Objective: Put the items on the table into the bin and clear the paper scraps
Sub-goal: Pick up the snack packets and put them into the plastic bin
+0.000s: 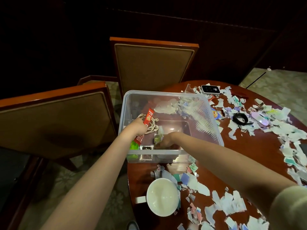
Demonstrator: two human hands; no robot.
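A clear plastic bin stands at the left edge of the round wooden table. Both my hands reach down into it. My left hand grips a red sachet that sticks up beside white earphones. My right hand curls its fingers around a small greenish packet near the bin's floor. A green item and a dark packet lie in the bin's near corner. Torn paper scraps cover much of the table.
A white bowl sits near the table's front edge. A white device, a black band and a pale purple mouse lie among scraps at the right. Two padded chairs stand left of and behind the bin.
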